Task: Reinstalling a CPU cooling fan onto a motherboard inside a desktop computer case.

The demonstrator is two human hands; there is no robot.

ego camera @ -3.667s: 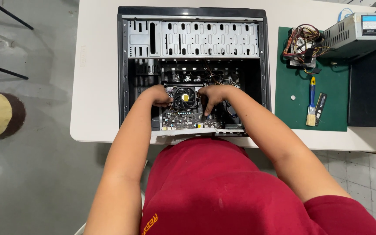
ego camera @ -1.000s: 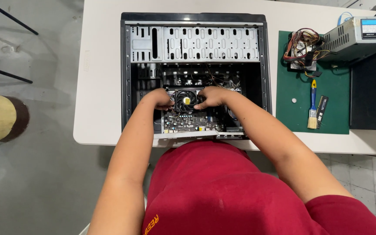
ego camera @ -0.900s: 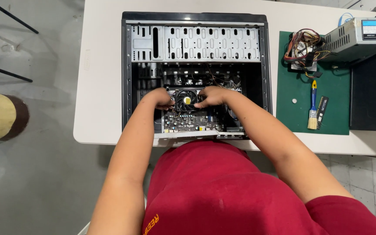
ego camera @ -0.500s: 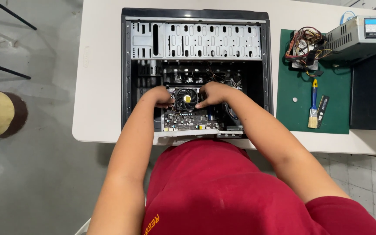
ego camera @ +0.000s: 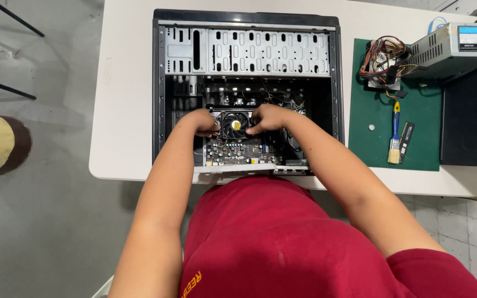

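An open black computer case (ego camera: 161,83) lies flat on a white table (ego camera: 125,83). Inside, a black cooler fan (ego camera: 236,124) with a yellow hub sits on the green motherboard (ego camera: 238,153). My left hand (ego camera: 200,122) grips the fan's left edge, fingers curled. Over on the fan's right edge my right hand (ego camera: 269,118) presses down with bent fingers. Both forearms reach in from the near side of the case. The metal drive bays (ego camera: 266,52) fill the far half of the case.
A green mat (ego camera: 371,143) lies right of the case with a blue-handled brush (ego camera: 395,132), a small dark stick (ego camera: 406,140) and a bundle of coloured cables (ego camera: 385,58). A grey power supply (ego camera: 456,47) and a black panel (ego camera: 473,116) sit at far right.
Both hands stay on the cooler fan. The right hand's fingers have shifted slightly along the fan's right edge; the view has barely moved.
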